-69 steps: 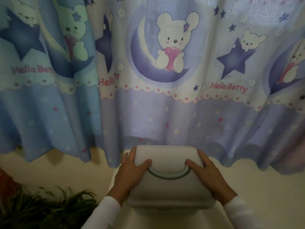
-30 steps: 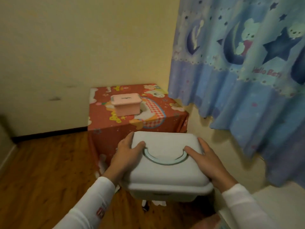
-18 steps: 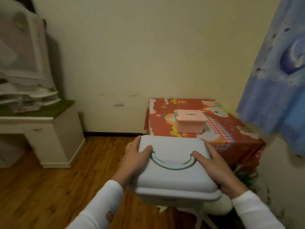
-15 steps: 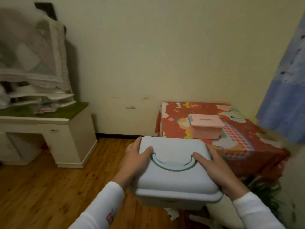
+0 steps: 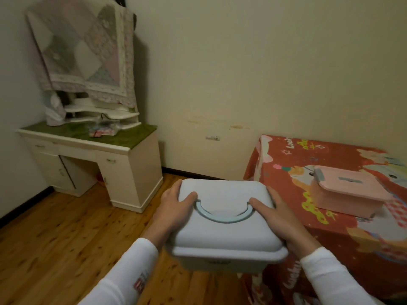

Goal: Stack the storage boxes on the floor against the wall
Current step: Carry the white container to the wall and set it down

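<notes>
Head view: wooden floor [image 5: 55,234], cream wall [image 5: 242,73], white dresser [image 5: 92,161] at left with a quilted cloth [image 5: 86,51] draped over its top section. Left hand [image 5: 176,208] and right hand [image 5: 279,213] gripped opposite sides of the pale blue storage box [image 5: 224,230], thumbs on the lid near its folded-down handle [image 5: 222,214], fingers wrapped over the edges. Box was held in the air above the floor, just left of a red cartoon-print covered counter [image 5: 330,238]. Pink storage box [image 5: 350,198] sat on that counter, lid on, apart from the blue one.
</notes>
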A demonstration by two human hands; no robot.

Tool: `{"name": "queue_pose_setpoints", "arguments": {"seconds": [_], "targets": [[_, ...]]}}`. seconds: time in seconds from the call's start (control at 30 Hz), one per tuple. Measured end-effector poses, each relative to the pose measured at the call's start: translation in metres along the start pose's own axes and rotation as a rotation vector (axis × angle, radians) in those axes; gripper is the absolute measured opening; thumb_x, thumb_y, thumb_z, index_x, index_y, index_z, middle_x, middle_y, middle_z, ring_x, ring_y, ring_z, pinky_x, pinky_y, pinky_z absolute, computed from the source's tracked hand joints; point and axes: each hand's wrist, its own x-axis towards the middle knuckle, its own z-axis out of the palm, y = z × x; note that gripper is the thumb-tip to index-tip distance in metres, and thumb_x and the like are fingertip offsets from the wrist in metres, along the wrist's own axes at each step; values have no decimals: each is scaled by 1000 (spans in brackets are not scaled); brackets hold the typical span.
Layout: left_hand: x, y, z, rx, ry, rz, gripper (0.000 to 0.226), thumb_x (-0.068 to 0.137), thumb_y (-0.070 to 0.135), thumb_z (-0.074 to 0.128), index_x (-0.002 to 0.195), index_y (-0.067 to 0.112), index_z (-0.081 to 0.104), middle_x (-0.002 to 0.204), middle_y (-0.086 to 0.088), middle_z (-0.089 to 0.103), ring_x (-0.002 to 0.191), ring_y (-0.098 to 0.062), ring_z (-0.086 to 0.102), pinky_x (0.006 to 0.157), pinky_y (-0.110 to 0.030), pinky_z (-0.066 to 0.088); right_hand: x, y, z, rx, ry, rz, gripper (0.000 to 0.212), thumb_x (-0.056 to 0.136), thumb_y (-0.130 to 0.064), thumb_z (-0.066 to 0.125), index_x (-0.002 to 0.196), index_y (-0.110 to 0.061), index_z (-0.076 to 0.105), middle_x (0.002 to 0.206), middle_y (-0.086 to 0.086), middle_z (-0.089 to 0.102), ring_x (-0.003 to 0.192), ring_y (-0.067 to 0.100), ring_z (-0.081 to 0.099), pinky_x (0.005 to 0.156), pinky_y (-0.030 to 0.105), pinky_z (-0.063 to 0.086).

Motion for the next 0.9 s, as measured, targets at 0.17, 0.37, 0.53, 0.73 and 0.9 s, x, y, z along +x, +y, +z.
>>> {"name": "queue_pose_setpoints", "arguments": {"seconds": [0.17, 0.37, 0.53, 0.73, 0.9], "targets": [[92, 11, 10, 0, 22, -3, 76, 79, 64, 53, 146, 42, 26, 150, 0, 36, 124, -25, 47, 100, -51, 44, 104, -9, 13, 0, -18, -36, 79, 81, -58, 64, 148, -38, 29, 154, -2, 35, 134, 25, 40, 106, 51, 37], [196, 23, 22, 31, 89, -20, 71, 83, 61, 52, 146, 41, 27, 150, 0, 36, 123, -24, 47, 101, -49, 43, 223, -21, 30, -6, -69, -56, 80, 81, -58, 64, 149, -35, 28, 155, -3, 31, 136, 23, 36, 109, 46, 34], [259, 19, 17, 2, 93, -72, 70, 85, 57, 54, 147, 39, 26, 150, -3, 36, 126, -27, 45, 104, -54, 40, 290, -34, 54, -27, -114, -33, 80, 81, -59, 63, 149, -36, 28, 153, -4, 34, 134, 22, 38, 103, 38, 35], [344, 1, -2, 2, 102, -69, 66, 87, 56, 54, 146, 38, 30, 146, -4, 42, 122, -27, 50, 102, -53, 43, 368, -57, 104, -80, -125, -11, 79, 83, -59, 61, 150, -36, 24, 154, -2, 33, 133, 24, 39, 92, 34, 34], [450, -20, -38, -42, 104, -78, 73, 88, 55, 55, 150, 33, 21, 153, -5, 33, 128, -30, 45, 106, -49, 39, 447, -93, 167, -90, -101, -21, 80, 86, -55, 60, 152, -30, 23, 155, 3, 30, 134, 28, 38, 106, 42, 34]]}}
